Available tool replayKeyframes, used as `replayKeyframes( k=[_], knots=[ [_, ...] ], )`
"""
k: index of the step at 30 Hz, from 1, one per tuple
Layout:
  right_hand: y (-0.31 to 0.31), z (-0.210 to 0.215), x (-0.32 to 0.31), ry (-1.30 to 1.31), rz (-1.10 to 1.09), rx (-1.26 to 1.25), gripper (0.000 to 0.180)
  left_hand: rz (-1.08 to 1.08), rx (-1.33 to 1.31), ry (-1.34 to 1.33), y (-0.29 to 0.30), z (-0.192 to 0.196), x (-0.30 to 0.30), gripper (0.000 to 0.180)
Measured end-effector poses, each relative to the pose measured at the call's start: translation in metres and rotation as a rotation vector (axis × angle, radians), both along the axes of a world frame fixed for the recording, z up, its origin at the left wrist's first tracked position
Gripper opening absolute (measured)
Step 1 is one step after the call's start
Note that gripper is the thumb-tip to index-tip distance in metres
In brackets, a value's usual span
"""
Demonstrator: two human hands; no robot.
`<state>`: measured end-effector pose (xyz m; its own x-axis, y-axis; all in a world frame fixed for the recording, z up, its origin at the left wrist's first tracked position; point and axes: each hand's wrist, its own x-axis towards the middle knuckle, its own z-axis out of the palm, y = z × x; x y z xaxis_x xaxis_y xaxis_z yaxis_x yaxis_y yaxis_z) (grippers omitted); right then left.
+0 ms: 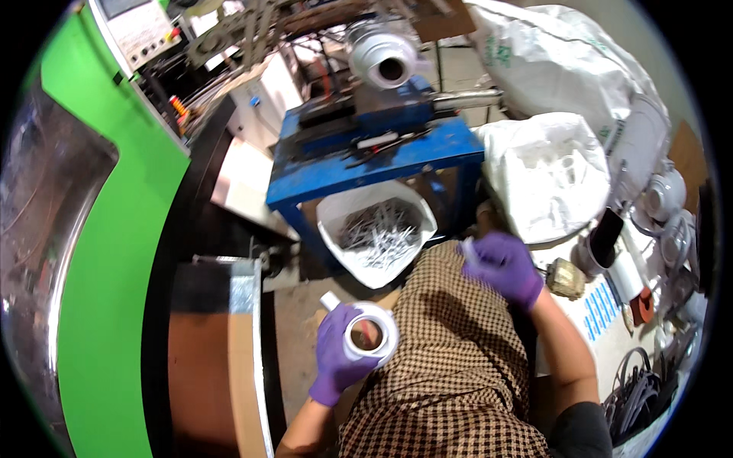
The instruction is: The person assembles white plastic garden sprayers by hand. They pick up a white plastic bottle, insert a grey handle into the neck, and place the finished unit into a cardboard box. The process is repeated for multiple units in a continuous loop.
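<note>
The left grip (336, 353), a purple-gloved hand, is closed in a rounded hold, fingers and thumb curved; behind it, the bare left forearm (307, 429) slants back and slightly outward. To its right and farther forward, the right grip (506, 267), gloved alike, has its fingers bent inward and pointing left. The bare right forearm (563, 340) runs back from there to a dark sleeve (582, 429).

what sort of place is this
Likely a factory workshop: it has a green machine with a control panel, a blue metal stand and a white container of thin strips.
</note>
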<state>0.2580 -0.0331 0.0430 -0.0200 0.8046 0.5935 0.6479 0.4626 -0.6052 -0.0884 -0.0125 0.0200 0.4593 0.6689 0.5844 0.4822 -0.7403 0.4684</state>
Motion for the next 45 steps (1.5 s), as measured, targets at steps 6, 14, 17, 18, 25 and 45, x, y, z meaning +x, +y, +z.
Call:
replayKeyframes(
  k=[6, 14, 17, 18, 25, 45],
  knots=[
    [-0.027, -0.027, -0.137, 0.124, 0.485, -0.046, 0.029, -0.07, 0.058, 0.022, 0.001, 0.009, 0.012, 0.063],
    [-0.046, -0.023, -0.15, -0.114, 0.212, -0.375, 0.028, -0.089, 0.041, 0.039, -0.014, -0.005, 0.031, 0.053],
    [-0.051, -0.027, -0.149, -0.201, 0.194, -0.38, 0.024, -0.124, 0.026, 0.023, -0.013, -0.004, 0.034, 0.053],
    [-0.05, -0.027, -0.148, -0.214, 0.208, -0.368, 0.022, -0.126, 0.025, 0.032, -0.014, -0.005, 0.033, 0.054],
    [-0.066, -0.03, -0.134, -0.27, 0.219, -0.414, 0.021, -0.231, 0.003, 0.076, -0.031, -0.013, 0.033, 0.071],
    [-0.116, -0.067, -0.112, -0.106, 0.323, -0.464, 0.041, -0.313, 0.243, 0.27, -0.049, -0.035, 0.059, 0.063]
  ],
)
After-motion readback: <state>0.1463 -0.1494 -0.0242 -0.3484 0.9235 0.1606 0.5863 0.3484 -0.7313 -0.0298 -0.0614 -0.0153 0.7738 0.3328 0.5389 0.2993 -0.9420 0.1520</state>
